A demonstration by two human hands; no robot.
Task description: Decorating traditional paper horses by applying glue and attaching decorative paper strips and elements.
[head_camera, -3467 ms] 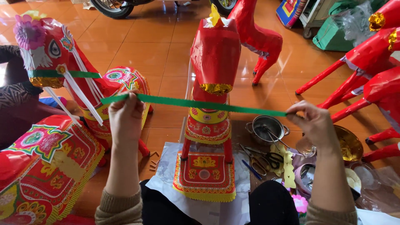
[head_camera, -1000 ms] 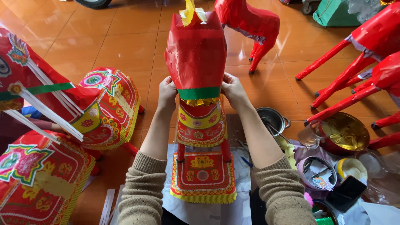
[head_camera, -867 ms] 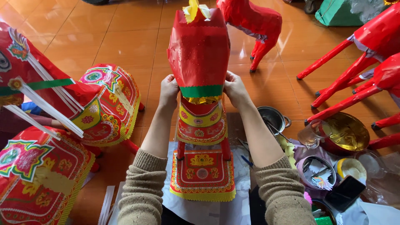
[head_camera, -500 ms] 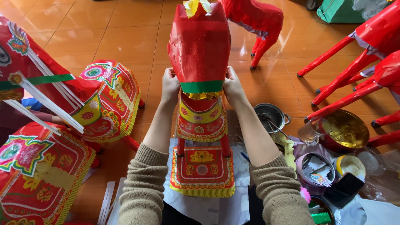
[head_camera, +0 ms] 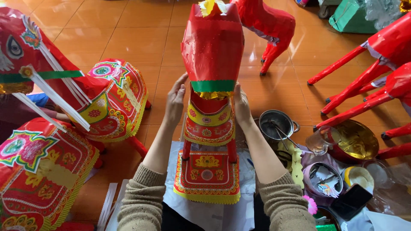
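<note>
**Paper horse held at the neck, both hands**

The red paper horse (head_camera: 212, 55) is held upright between both hands, on a white sheet (head_camera: 214, 214) spread on the floor. The left hand (head_camera: 175, 102) is pressed flat against the left side of the neck, fingers extended upward; the right hand (head_camera: 242, 107) is set against the right side, partly hidden behind the horse. Neither hand is closed around anything; both are open, palms in, pinching the neck between them. Just above the hands, a green band (head_camera: 212, 86) is wrapped around the neck, with gold fringe (head_camera: 212, 95) directly under it. Below the hands, the patterned chest panels and a fringed saddle cloth (head_camera: 207, 177) are seen. To the right of the right hand, near it, a metal pot (head_camera: 278, 124) is standing; further right, a gold bowl (head_camera: 355, 139) and a phone (head_camera: 351, 201). Left of the left hand, well apart, a finished decorated horse (head_camera: 111, 98) is standing. Beyond the held horse, a plain red horse (head_camera: 269, 28) is on the tiles.
</note>
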